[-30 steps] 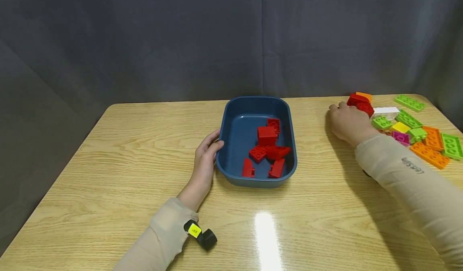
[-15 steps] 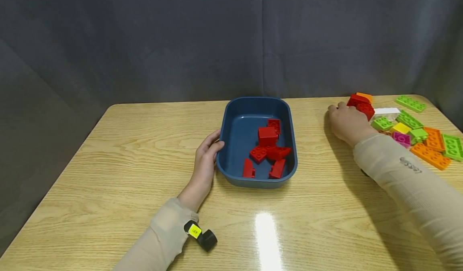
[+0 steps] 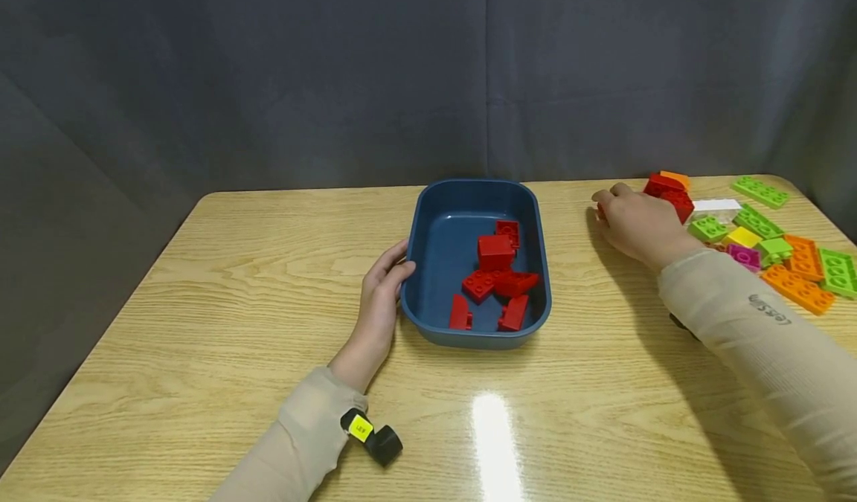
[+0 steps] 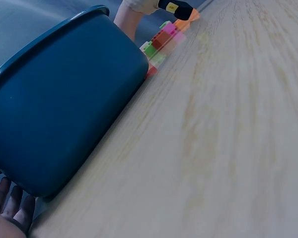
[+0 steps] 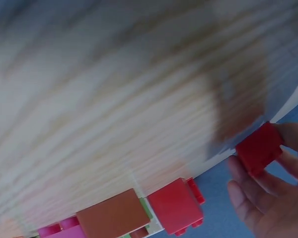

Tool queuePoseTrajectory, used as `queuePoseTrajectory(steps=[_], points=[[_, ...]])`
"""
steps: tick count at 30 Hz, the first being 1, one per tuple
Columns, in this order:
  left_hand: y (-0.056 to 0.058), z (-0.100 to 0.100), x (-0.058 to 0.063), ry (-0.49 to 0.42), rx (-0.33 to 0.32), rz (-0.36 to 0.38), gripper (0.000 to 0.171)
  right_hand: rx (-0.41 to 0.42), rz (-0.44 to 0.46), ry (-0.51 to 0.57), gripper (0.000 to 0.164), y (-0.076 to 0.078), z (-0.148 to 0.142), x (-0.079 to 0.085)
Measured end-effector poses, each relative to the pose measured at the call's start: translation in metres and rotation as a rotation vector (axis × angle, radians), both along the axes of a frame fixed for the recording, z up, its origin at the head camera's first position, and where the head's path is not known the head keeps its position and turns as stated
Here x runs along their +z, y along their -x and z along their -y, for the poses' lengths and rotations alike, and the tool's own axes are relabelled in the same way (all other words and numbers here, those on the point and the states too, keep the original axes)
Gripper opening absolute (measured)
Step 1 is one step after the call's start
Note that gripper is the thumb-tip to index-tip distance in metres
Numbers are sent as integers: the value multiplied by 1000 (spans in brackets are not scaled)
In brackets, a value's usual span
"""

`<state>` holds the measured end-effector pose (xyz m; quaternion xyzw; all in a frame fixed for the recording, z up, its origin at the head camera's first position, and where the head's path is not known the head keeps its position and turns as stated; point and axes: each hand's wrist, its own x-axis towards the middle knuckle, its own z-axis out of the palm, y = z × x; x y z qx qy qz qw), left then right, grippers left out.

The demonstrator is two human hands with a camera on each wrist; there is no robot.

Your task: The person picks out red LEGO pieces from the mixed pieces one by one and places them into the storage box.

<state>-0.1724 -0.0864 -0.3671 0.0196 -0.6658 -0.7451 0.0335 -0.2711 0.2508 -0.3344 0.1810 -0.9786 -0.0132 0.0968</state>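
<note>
A blue plastic bin [image 3: 418,323] stands mid-table with several red toy bricks [image 3: 495,252] lying in it. My left hand [image 3: 379,294] rests against the bin's left side, its thumb by the rim; in the left wrist view its fingers [image 4: 14,201] touch the outer wall. Over on the right, my right hand [image 3: 645,227] pinches a red brick [image 5: 260,148] between thumb and fingers, close to the tabletop. Most of that brick is hidden by the hand in the head view. Just right of this hand sit more red bricks [image 3: 678,204].
Loose bricks spread over the table's right side: a white one [image 3: 716,210], several green plates [image 3: 756,221], orange plates [image 3: 797,288], a yellow brick [image 3: 742,237] and a magenta one [image 3: 743,257]. A dark curtain [image 3: 335,78] hangs behind the table [image 3: 234,301].
My right hand has shifted slightly left, away from the other bricks, and a red brick now shows at its fingertips. The left hand and the bin stay practically where they were.
</note>
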Motion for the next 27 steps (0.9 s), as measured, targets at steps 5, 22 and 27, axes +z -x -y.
queuePoseTrajectory(steps=[5,22,27], points=[[0,0,0,4,-2,0,47,51,-82,28,37,-3,7,2],[2,0,0,27,10,-5,47,179,-208,108,43,-22,20,9],[0,0,1,17,10,1,47,211,-238,117,42,-32,25,12]])
